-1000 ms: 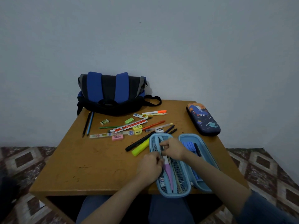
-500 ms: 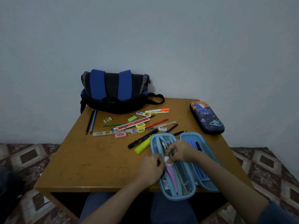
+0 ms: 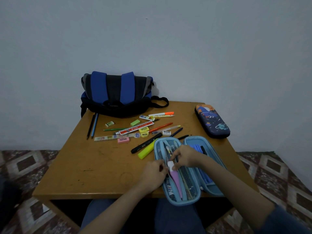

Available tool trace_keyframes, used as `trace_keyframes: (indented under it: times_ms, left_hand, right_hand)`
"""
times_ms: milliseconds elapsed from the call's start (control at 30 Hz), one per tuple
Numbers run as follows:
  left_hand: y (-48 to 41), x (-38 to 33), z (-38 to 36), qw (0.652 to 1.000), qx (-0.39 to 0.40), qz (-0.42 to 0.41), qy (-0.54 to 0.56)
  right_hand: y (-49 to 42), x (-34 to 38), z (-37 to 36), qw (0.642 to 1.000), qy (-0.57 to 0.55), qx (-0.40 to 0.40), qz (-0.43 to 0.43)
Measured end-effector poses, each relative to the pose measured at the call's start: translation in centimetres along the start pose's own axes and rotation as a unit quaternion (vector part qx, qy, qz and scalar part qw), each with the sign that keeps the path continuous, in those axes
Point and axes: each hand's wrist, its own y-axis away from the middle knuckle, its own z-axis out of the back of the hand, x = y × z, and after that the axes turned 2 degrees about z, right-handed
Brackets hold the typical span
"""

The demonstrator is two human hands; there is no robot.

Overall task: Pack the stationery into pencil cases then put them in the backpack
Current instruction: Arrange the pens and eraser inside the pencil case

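Blue case (image 3: pixel 182 202) seemingly overhangs table's (image 3: pixel 94 166) near edge.

Two hands at an open pencil case (image 3: pixel 190 200), with much of it covered or too dim to read.
The left hand's (image 3: pixel 152 173) fingertips curl out of sight against a white-tipped purple item (image 3: pixel 175 177), so its hold cannot be told. The right hand (image 3: pixel 184 157) pinches the white tip and covers part of the mesh pocket (image 3: pixel 187 180), where the contents are dim shapes. Blue things (image 3: pixel 196 147) just beyond the right hand are half covered. Beyond both hands, the ruler's (image 3: pixel 136 129) print is too small to read. The bottom edge cuts off both forearms.
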Motion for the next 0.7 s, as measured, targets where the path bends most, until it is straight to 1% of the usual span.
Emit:
trace_keyframes:
  times_ms: [133, 333, 433, 533, 700]
  left_hand:
    - [0.1, 0.0, 0.1, 1.000, 0.001, -0.001, -0.002]
    - [0.0, 0.1, 0.1, 1.000, -0.001, 0.005, 0.013]
    - [0.0, 0.2, 0.0, 1.000, -0.001, -0.002, 0.007]
    - [0.0, 0.3, 0.1, 1.000, -0.005, -0.005, 0.002]
    - [-0.1, 1.1, 0.8, 1.000, -0.004, 0.020, 0.020]
  right_hand:
    - [0.1, 0.0, -0.2, 1.000, -0.004, 0.004, -0.002]
    - [-0.3, -0.1, -0.5, 0.999, -0.035, -0.037, 0.004]
    - [-0.3, -0.1, -0.7, 0.998, -0.053, -0.035, -0.001]
    - [-0.2, 0.1, -0.4, 0.999, -0.042, -0.018, 0.001]
    - [-0.1, 0.1, -0.3, 0.999, -0.023, -0.038, 0.010]
